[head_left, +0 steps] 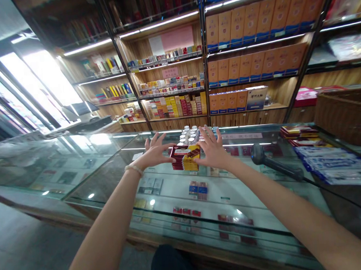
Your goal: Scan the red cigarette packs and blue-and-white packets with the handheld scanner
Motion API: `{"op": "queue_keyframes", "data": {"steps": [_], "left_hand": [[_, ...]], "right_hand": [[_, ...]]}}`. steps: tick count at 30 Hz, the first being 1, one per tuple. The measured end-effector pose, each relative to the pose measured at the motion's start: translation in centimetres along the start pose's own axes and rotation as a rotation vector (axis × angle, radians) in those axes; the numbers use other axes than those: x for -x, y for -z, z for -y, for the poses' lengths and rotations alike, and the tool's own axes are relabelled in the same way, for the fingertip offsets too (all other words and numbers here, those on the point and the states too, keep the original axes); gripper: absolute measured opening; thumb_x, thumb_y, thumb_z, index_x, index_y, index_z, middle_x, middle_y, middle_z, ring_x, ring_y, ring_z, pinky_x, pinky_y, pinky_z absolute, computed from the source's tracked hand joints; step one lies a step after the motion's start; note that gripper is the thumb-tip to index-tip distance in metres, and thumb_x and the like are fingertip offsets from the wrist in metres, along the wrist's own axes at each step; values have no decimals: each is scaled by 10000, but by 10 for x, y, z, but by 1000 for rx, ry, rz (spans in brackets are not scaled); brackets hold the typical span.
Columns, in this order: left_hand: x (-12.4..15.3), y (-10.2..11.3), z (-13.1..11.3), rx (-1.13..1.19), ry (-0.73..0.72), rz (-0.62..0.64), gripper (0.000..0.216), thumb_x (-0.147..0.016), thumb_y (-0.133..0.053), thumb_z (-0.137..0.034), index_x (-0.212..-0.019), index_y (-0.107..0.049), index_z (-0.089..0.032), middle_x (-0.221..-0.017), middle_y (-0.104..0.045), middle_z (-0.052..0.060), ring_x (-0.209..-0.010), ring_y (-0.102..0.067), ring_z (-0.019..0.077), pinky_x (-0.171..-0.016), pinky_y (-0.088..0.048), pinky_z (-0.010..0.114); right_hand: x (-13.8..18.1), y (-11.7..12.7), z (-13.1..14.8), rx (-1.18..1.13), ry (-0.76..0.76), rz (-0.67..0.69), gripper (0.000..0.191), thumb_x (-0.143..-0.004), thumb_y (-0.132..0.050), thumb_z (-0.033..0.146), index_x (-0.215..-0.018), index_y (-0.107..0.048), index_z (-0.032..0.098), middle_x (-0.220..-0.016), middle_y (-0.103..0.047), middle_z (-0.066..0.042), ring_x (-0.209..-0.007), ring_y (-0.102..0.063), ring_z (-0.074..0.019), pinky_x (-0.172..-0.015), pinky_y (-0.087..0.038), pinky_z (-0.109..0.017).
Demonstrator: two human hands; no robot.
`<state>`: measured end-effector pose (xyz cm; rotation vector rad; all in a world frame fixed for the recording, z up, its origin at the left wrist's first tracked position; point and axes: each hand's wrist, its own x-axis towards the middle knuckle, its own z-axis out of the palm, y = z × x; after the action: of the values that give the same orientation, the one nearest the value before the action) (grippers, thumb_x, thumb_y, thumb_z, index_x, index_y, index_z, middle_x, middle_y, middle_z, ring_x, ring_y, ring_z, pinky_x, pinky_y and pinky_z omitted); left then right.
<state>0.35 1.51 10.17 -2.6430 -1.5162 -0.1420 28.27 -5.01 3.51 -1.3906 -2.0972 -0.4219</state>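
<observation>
A small stack of red and yellow cigarette packs (185, 157) sits on the glass counter top (109, 171). My left hand (155, 151) presses against the stack's left side, fingers spread. On the stack's right side my right hand (210, 148) does the same, so the stack is squeezed between both palms. A beaded bracelet (134, 168) circles my left wrist. Just behind the stack stands a cluster of small clear bottles with white caps (190, 134).
A black barcode scanner (271, 162) lies on the counter to the right, beside flat blue-and-white packets (330, 163) and red cartons (298, 132). A wicker basket (345, 112) stands far right. Wall shelves (172, 87) behind hold many packs and orange boxes (253, 22). More packs lie inside the case.
</observation>
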Motion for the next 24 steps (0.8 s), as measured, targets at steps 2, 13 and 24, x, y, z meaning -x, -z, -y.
{"op": "queue_keyframes", "data": {"steps": [2,13,24], "left_hand": [[-2,0,0,6,12,48,758,-773,-768,-717,-1463,-603,-448,-1790,-123,34,-1634,22,441,-1241,24,730],[-14,-12,8,37,40,212,796,-804,-740,-696,-1528,-518,-450,-1786,-83,65,-1639,42,398,-1239,-44,736],[-22,-14,13,64,7,296,837,-808,-702,-713,-1559,-487,-412,-1784,-50,78,-1638,46,406,-1237,-54,743]], "right_hand": [[-2,-5,0,-12,-9,28,613,-852,-677,652,-1193,-726,145,-1753,-181,-219,-1621,-111,-425,-1254,13,-709],[-6,-20,-1,-13,-27,116,674,-898,-576,722,-1218,-748,154,-1756,-184,-202,-1624,-92,-423,-1250,24,-710],[-7,-19,3,5,-65,198,632,-904,-585,695,-1215,-755,172,-1749,-238,-171,-1617,-133,-418,-1260,-3,-695]]}}
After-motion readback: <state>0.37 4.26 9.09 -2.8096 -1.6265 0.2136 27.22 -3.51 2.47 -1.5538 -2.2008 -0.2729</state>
